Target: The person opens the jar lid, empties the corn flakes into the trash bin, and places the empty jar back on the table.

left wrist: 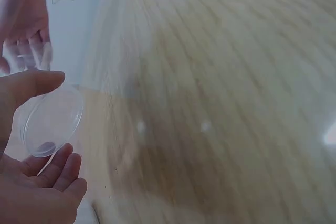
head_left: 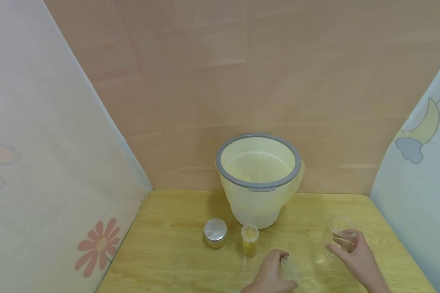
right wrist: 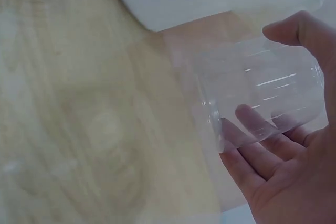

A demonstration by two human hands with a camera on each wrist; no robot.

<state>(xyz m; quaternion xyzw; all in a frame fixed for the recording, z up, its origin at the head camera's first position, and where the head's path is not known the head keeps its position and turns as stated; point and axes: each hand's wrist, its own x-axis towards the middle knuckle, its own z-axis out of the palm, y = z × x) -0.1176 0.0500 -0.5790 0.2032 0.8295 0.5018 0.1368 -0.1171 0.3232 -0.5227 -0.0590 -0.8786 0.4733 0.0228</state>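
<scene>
Into bucket (head_left: 254,205), head view alone looks; left grip (head_left: 268,276) holds lid (left wrist: 56,119), right grip (head_left: 356,254) cup (right wrist: 254,90).

Both hands bare, well apart. Left hand (head_left: 270,274) at the bottom edge of the head view, right of centre, palm side toward the right hand (head_left: 357,254); thumb and fingers form a curve opening that way, grip engaged. In the left wrist view, left thumb (left wrist: 34,85) extended above; left fingers (left wrist: 64,174) bent below, well clear of it. Right hand held farther forward; right forearm (head_left: 377,283) enters from the bottom edge, angled up and leftward. In the right wrist view, right thumb (right wrist: 296,27) uppermost, right fingers (right wrist: 262,163) slightly bent and spread underneath, also gripping.
</scene>
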